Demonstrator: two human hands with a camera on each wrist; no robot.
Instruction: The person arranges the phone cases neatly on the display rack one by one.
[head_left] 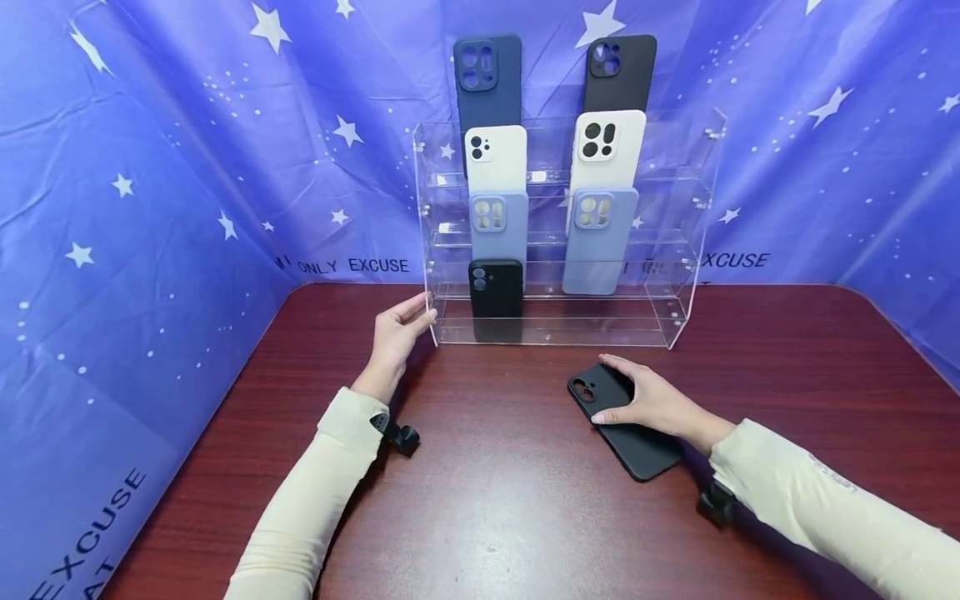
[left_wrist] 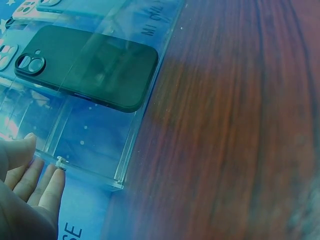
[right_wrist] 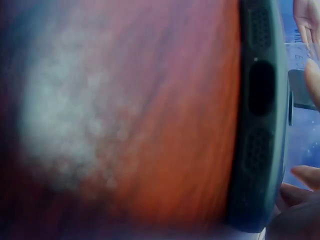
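From the head camera, a black phone case (head_left: pixel 626 421) lay flat on the dark red table (head_left: pixel 487 500), near the right side and well in front of the clear plastic rack (head_left: pixel 690 250). The right hand (head_left: pixel 652 400) rested on top of the case, with its fingers bent over the far edge and its thumb on the near edge, so it gripped the case. The left hand (head_left: pixel 397 333) was at the rack's left front corner, with straight fingers touching the clear wall and holding nothing. On the rack stood seven more cases in two rows. One small black case (head_left: pixel 496 287) stood on the lowest step on the left. A blue cloth with white stars (head_left: pixel 150 208) hung behind and beside the table.

From the left wrist camera, the fingers (left_wrist: pixel 47 187) were straight and close together, just touching the rack's bottom edge (left_wrist: pixel 90 172). The small black case (left_wrist: pixel 87 67) showed through the clear wall.

From the right wrist camera, the picture was very blurry. The edge of the black phone case (right_wrist: pixel 260 115) showed up close against the table (right_wrist: pixel 150 125). A fingertip (right_wrist: pixel 305 175) touched the case's far side.
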